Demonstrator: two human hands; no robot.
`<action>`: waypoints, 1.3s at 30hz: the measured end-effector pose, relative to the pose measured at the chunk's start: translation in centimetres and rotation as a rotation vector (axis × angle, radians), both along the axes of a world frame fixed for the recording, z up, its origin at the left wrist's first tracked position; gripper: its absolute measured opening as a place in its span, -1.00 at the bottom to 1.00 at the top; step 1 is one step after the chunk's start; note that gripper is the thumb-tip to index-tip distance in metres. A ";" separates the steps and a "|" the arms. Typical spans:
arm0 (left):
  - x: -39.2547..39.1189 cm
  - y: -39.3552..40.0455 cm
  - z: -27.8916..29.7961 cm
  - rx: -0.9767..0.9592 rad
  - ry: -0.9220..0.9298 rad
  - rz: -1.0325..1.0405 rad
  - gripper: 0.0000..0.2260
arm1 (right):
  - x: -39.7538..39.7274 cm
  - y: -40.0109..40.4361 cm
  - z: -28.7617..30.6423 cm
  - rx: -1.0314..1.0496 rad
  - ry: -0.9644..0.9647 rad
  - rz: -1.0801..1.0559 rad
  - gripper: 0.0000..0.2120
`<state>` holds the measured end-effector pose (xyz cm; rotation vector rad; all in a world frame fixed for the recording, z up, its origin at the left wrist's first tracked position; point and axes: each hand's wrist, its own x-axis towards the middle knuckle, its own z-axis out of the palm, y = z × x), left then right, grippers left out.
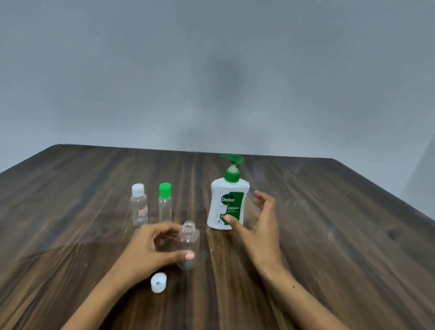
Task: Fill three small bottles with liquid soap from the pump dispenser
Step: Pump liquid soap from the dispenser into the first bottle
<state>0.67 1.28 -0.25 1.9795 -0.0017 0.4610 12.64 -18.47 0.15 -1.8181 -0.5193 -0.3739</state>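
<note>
A white soap dispenser (228, 204) with a green pump stands upright on the dark wooden table (334, 250). My right hand (258, 227) is open just right of it, thumb near its lower front, fingers spread and apart from it. A clear uncapped small bottle (188, 242) stands in front of the dispenser, and my left hand (151, 250) grips it from the left, thumb across its lower body. Its white cap (158, 282) lies on the table below that hand. Two capped clear bottles stand behind: one with a white cap (139, 207), one with a green cap (165, 202).
A plain grey wall rises behind the table's far edge. The table edges slope away at left and right. Bare wood shows on both sides of the bottles.
</note>
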 end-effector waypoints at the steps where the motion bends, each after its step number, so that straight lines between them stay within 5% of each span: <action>1: 0.1 0.0 0.0 -0.005 0.004 -0.011 -0.55 | 0.6 0.4 0.0 -0.003 0.029 0.032 -0.25; 14: -0.2 -0.1 0.3 0.031 0.021 -0.018 -0.68 | 1.1 -0.2 0.6 -0.015 0.054 0.237 -0.52; 24: -0.7 -0.6 0.9 0.029 0.038 0.000 -0.67 | -5.3 -3.3 -0.3 -0.087 -0.016 0.128 -0.45; 33: -0.8 -0.6 0.8 0.030 0.030 0.002 -0.67 | -6.9 -2.9 2.8 0.078 -0.169 0.203 -0.08; 39: -0.8 -0.8 0.8 -0.015 0.019 -0.023 -0.68 | -5.7 -2.5 4.0 0.048 -0.304 0.238 -0.22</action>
